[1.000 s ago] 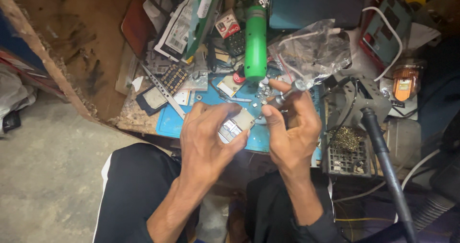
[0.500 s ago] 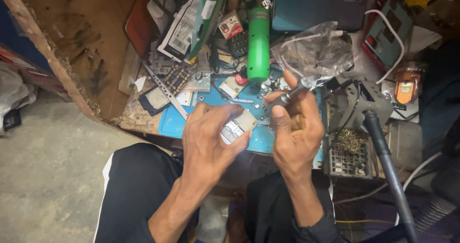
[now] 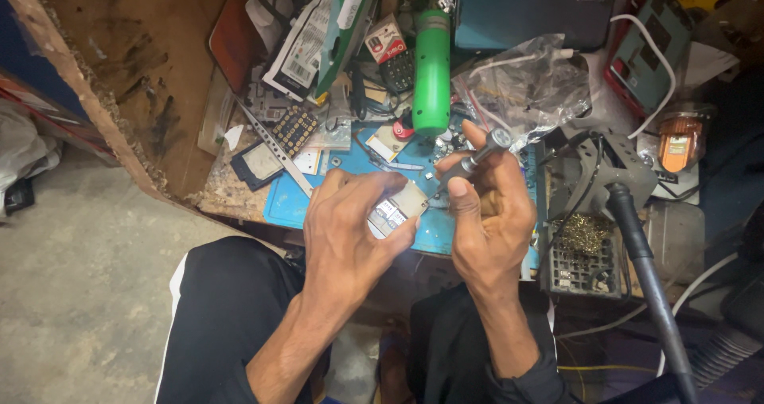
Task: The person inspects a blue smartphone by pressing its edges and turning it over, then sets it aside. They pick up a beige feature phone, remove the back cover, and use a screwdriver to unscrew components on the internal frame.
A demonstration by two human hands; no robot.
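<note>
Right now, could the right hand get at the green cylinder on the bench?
Probably not freely: the right hand grips a small screwdriver. The green cylinder lies just beyond it, nothing between.

Small circuit board [image 3: 395, 210] in left hand [image 3: 350, 233] over mat [image 3: 280, 203], screwdriver [image 3: 476, 156] in right hand [image 3: 489, 213] just right of it, cylinder [image 3: 432, 70] behind, plastic bag [image 3: 533, 85] right of cylinder, wire-filled stand [image 3: 585, 249] right of right hand.

dim, warm light from above, soft shadows under the bench, sharp centre, edges slightly stretched.
</note>
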